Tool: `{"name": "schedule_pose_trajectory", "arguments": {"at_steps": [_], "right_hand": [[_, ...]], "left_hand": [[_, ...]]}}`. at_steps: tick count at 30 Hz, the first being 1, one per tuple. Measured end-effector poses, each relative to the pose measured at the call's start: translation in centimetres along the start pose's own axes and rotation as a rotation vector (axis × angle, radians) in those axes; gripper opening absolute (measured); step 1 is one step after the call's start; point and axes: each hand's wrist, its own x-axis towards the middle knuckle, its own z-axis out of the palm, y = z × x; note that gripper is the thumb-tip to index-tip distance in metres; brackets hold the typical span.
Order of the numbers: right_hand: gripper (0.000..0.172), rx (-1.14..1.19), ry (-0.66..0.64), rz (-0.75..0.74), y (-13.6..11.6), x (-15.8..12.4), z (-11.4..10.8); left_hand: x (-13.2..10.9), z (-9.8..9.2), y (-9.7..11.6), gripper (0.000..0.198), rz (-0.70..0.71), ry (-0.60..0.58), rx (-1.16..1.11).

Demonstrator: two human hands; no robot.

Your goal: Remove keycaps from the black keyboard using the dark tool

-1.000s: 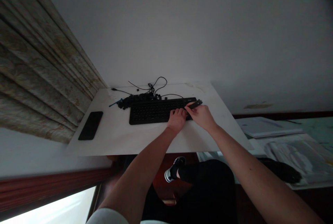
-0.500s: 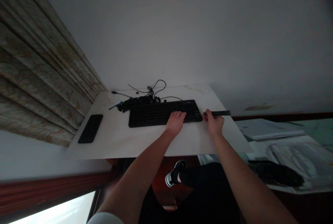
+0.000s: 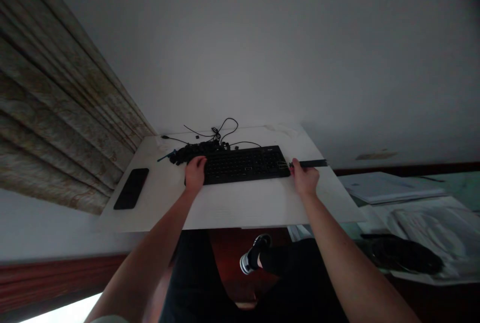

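Note:
A black keyboard [image 3: 240,165] lies on the white table. My left hand [image 3: 195,174] is closed round its left end, thumb towards the keys. Beside the right end, my right hand [image 3: 305,178] is closed on a dark flat bar [image 3: 315,163] that sticks out to the right. Thin pale lines show on the keyboard near that hand's fingertips; I cannot tell what they are. A lighter outlined spot among the keys may be a gap. Behind the keyboard lies a heap of small black pieces [image 3: 183,153], probably keycaps.
A blue stick [image 3: 165,156] pokes out of the heap. A black cable [image 3: 230,123] coils at the wall. At the left lies a dark phone [image 3: 131,189] on the white table [image 3: 240,208]. Papers [image 3: 393,188] and a black item [image 3: 408,255] are at the right; a curtain [image 3: 67,88] hangs left.
My left hand has moved left, from the keys on the right half of the keyboard to its left end. My right hand stays at the right end with the bar.

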Motion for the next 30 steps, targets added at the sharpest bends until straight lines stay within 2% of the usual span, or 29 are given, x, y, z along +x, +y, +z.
{"name": "schedule_pose_trajectory", "arguments": {"at_steps": [3, 5, 7, 12, 17, 23, 26, 30], "right_hand": [[0.049, 0.012, 0.027, 0.025, -0.6, -0.2, 0.1], [0.047, 0.014, 0.031, 0.026, -1.0, -0.3, 0.0], [0.046, 0.012, 0.03, 0.034, -1.3, -0.4, -0.1], [0.046, 0.02, 0.018, 0.027, -1.6, -0.5, -0.3], [0.048, 0.008, 0.023, 0.024, -0.9, -0.2, -0.2], [0.052, -0.023, -0.002, 0.008, -0.1, 0.1, -0.2], [0.051, -0.012, 0.002, 0.014, -0.2, 0.0, -0.2], [0.051, -0.005, 0.005, 0.025, -0.3, -0.1, -0.2]], "left_hand": [[2.1, -4.6, -3.3, 0.024, -0.162, 0.033, 0.123], [2.9, -6.3, -4.9, 0.024, -0.266, -0.029, 0.15], [3.5, -7.1, -5.8, 0.024, -0.329, -0.085, 0.187], [4.8, -6.7, -6.2, 0.02, -0.311, -0.151, 0.304], [5.8, -6.1, -6.6, 0.024, -0.24, -0.139, 0.298], [6.1, -5.5, -7.4, 0.026, -0.231, -0.102, 0.29], [6.1, -5.5, -7.3, 0.026, -0.239, -0.072, 0.292], [6.0, -5.6, -6.8, 0.025, -0.224, -0.101, 0.309]]}}
